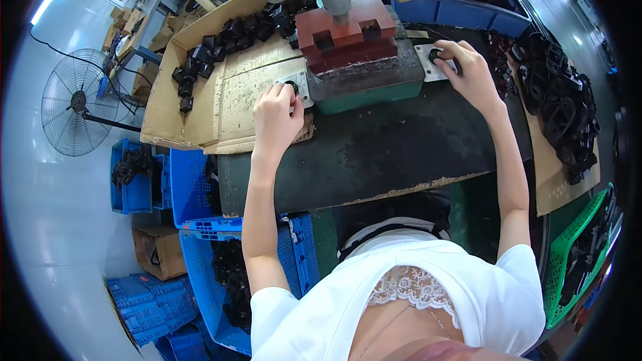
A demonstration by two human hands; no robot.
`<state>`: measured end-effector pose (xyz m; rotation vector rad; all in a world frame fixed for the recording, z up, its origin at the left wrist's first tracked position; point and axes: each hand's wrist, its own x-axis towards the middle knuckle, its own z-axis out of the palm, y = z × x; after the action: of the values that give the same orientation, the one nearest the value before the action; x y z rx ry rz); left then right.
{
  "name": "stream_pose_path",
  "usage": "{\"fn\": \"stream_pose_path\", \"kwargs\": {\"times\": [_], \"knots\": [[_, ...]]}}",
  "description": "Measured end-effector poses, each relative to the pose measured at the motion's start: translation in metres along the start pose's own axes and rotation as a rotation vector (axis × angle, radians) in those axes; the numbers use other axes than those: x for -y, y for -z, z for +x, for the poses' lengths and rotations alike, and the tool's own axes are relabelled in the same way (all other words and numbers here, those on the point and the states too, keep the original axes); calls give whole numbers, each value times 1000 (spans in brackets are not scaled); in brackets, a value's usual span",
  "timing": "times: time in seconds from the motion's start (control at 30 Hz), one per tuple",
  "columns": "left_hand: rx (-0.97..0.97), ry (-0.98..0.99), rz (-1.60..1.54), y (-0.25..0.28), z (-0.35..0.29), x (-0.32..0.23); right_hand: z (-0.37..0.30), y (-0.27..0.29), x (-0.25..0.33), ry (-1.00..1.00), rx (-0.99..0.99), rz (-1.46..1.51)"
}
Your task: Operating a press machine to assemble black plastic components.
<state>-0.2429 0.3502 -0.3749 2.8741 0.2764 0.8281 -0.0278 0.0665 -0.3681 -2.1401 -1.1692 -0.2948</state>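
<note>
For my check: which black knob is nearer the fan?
The knob at the left hand; the other knob, at the right hand, is beyond the red block, farther away.

With my view as the dial, my left hand [274,117] at ten-thirty touches a black button [292,85]; my right hand [467,70] at two pinches a second button [435,55]. A red block [346,35] stands at twelve, black parts [560,107] near three.

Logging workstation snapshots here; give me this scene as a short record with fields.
Left grip: at a black knob on a metal plate
Right grip: at a second black knob on a second plate
Center: red block on a green-sided base
Left side: cardboard box with black parts; fan
Right side: dark plastic pieces on cardboard
Lower left: blue crates
</note>
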Motion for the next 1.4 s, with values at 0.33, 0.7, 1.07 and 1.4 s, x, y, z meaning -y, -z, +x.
{"fn": "stream_pose_path", "kwargs": {"times": [0.33,0.7,1.07,1.4], "knots": [[-183,-63,-115,-11,10,20,-161,155,-122,-733,-251,-1102],[228,58,-603,-34,112,6,-186,147,-132,-731,-281,-969],[-206,-37,-636,-22,65,-16,-134,157,-112,-618,-628,-387],[-412,183,-473,30,-29,16,35,60,-18,-209,41,567]]}}
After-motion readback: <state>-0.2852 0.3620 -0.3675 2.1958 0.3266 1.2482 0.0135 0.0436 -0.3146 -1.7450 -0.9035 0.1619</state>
